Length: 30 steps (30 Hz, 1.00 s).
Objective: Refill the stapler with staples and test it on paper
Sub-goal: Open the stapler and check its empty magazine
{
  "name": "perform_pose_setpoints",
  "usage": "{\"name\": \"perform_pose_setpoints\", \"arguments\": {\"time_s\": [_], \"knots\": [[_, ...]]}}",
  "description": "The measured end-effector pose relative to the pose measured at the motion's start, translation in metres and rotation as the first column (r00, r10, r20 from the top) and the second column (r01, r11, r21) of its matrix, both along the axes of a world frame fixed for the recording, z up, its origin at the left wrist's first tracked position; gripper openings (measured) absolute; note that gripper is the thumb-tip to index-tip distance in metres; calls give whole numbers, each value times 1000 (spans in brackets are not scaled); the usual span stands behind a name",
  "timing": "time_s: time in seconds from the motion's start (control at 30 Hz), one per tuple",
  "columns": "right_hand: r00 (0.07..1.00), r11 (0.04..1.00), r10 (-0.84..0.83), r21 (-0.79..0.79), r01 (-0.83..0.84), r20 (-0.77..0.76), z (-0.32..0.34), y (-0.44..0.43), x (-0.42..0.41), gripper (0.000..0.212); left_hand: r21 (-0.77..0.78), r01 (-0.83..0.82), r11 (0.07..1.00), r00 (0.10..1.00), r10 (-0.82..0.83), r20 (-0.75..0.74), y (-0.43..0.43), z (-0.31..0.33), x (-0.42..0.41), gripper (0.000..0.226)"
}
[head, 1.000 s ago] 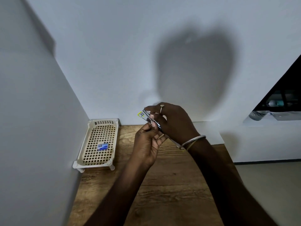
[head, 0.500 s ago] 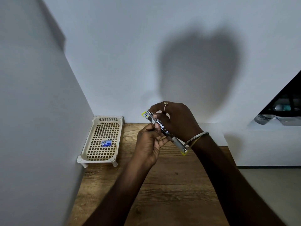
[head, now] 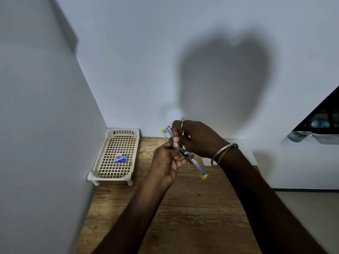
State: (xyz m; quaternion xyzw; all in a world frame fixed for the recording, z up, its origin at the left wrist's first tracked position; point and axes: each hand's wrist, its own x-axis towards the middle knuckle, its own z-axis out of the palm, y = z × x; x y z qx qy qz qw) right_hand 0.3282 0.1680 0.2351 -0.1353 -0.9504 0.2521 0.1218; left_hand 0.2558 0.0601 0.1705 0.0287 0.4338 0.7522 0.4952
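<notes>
A slim metal stapler (head: 196, 165) with yellow ends is held in the air above the wooden table (head: 183, 217), swung open in a long line slanting from upper left to lower right. My right hand (head: 200, 138) grips its middle from behind. My left hand (head: 167, 160) pinches it from the front, thumb pressed on the metal channel. Any staples between my fingers are hidden. A small blue staple box (head: 121, 159) lies in the cream basket (head: 102, 160) at the left. A white sheet of paper (head: 240, 151) lies behind my right wrist.
White walls close in the table on the left and at the back. A white counter (head: 302, 162) runs to the right, with a dark opening (head: 322, 118) above it that holds some items. The basket stands on short legs in the table's back left corner.
The stapler has unfolded further, and its lower yellow end now sticks out below my right wrist. Both hands stayed on it. The view shifted slightly.
</notes>
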Motion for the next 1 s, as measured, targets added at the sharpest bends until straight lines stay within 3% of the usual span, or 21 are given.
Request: {"name": "perform_pose_setpoints", "arguments": {"time_s": [0.13,0.33,1.0], "knots": [[997,996,62,-57,-64,-34,-1,2,2,18,-34,21,999,1000,-20,25,0,0,5,49],[983,999,6,-52,-16,-183,-14,-1,11,21,-33,30,999,998,-28,54,3,5,10,44],[986,998,16,-63,-27,-165,-22,10,31,23,-83,48,995,992,-38,117,12,-1,16,49]]}}
